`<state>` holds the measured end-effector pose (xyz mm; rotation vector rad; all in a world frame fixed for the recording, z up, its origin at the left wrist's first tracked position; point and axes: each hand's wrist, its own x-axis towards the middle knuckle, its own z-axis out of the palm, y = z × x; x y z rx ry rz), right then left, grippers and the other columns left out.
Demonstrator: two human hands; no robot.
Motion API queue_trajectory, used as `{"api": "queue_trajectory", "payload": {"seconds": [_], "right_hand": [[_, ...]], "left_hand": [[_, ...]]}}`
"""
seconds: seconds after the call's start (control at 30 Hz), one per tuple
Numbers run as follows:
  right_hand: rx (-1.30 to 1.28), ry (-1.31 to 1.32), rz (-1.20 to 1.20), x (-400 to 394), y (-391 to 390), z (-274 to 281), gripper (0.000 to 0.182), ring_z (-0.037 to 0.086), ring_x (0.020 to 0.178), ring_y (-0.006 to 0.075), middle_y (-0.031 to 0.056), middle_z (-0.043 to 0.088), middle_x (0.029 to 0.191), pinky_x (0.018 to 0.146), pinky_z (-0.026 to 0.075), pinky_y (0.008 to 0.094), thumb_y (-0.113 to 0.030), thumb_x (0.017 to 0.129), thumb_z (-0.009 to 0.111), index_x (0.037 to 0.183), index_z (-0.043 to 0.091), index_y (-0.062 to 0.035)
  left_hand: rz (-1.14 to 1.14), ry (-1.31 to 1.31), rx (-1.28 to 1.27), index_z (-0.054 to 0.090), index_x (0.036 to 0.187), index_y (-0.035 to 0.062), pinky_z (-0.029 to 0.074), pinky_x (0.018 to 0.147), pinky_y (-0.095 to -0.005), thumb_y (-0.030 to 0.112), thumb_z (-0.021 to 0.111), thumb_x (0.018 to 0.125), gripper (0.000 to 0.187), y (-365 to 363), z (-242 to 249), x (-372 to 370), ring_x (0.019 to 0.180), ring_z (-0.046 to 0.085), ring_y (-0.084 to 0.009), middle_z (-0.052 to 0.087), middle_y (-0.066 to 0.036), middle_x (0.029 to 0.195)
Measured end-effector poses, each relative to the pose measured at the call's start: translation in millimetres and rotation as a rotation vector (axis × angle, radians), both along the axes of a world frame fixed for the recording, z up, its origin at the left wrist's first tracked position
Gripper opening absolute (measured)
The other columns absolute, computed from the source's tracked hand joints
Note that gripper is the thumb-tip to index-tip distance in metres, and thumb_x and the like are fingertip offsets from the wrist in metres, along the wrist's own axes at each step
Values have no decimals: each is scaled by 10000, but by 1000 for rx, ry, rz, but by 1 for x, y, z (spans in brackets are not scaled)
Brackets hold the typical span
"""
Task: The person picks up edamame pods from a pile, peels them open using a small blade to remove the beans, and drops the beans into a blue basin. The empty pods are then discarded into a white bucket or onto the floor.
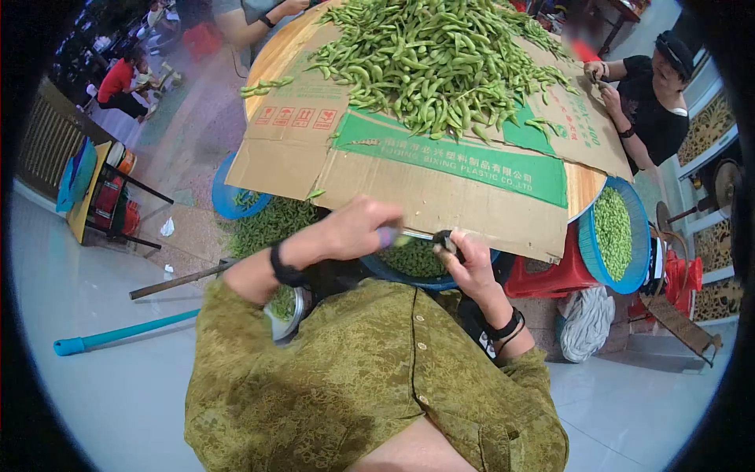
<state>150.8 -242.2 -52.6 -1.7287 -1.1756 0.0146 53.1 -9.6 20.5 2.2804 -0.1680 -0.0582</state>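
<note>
A large heap of green soybean pods (429, 63) lies on flattened cardboard (393, 185) over the round table. In front of the cardboard's near edge, my left hand (358, 226) is smeared by motion; its fingers look closed at a green pod (403, 240), with something purple on one finger. Just to the right, my right hand (472, 266) is closed around a small black object (445, 242), whose kind I cannot make out. Below both hands sits a blue basket (429, 282) with shelled green beans (413, 258) in it.
Empty pods (275, 232) pile up at left. A blue basket of beans (613, 232) rests by a red stool (546, 277) at right. A co-worker (661, 94) handles something across the table; another person's arm (248, 23) shows at upper left. A teal pole (126, 334) lies left.
</note>
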Motion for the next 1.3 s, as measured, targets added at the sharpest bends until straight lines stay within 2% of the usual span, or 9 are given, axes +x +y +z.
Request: {"api": "queue_trajectory", "payload": {"seconds": [0.1,0.17,0.23,0.43,0.63,1.17,1.2,1.23,1.3], "right_hand": [[-21,-80,30,2,2,9,222,552,554,162,75,566,665,505,419,302,-35,827,612,1045,580,-12],[19,290,-87,4,3,17,208,530,551,117,41,536,636,491,410,287,-60,856,596,1057,582,-10],[75,537,-117,18,7,18,173,455,547,35,-26,504,627,467,362,221,-57,892,557,1058,588,-18],[203,640,-165,34,17,6,172,414,538,28,-53,469,668,473,335,206,-39,891,558,1060,590,-19],[156,517,-190,37,13,-1,194,443,592,58,-26,473,663,534,378,224,-66,887,563,1075,589,-29],[320,811,-59,27,16,11,334,415,478,64,27,538,744,419,344,204,-132,979,414,1276,464,13],[352,866,-118,24,19,14,200,443,471,53,0,534,688,404,348,201,-200,987,439,959,539,-29],[348,878,-107,25,20,11,200,443,471,53,0,534,688,404,348,201,-200,987,439,959,539,-29],[354,891,-51,25,19,3,218,431,466,52,-5,526,685,399,339,201,-217,991,431,953,538,-32]], "left_hand": [[-108,169,416,626,858,9,493,673,-450,118,569,791,140,21,30,-16,764,625,-384,635,-213,772],[-150,217,594,626,841,4,491,686,-467,119,564,797,137,26,33,-11,779,611,-414,628,-228,767],[-29,8,483,611,794,-6,490,695,-482,133,578,798,143,29,20,18,771,610,-416,616,-242,756],[333,-489,444,607,821,7,495,706,-467,135,576,774,140,41,-23,162,801,616,-406,632,-225,839],[634,-213,429,673,847,18,502,772,-464,113,556,741,185,35,-29,207,874,626,-412,634,-273,883],[272,-646,573,556,852,32,474,682,-462,21,532,726,129,17,-16,118,797,603,-379,616,-190,808],[233,-739,606,595,870,36,485,635,-442,10,541,721,161,17,-14,119,737,604,-390,630,-179,801],[241,-726,614,595,870,36,485,635,-442,10,541,721,161,11,-13,115,737,604,-390,630,-179,801],[275,-534,61,626,886,12,488,568,-351,19,555,761,144,-5,-11,104,633,617,-284,643,-123,743]]}}
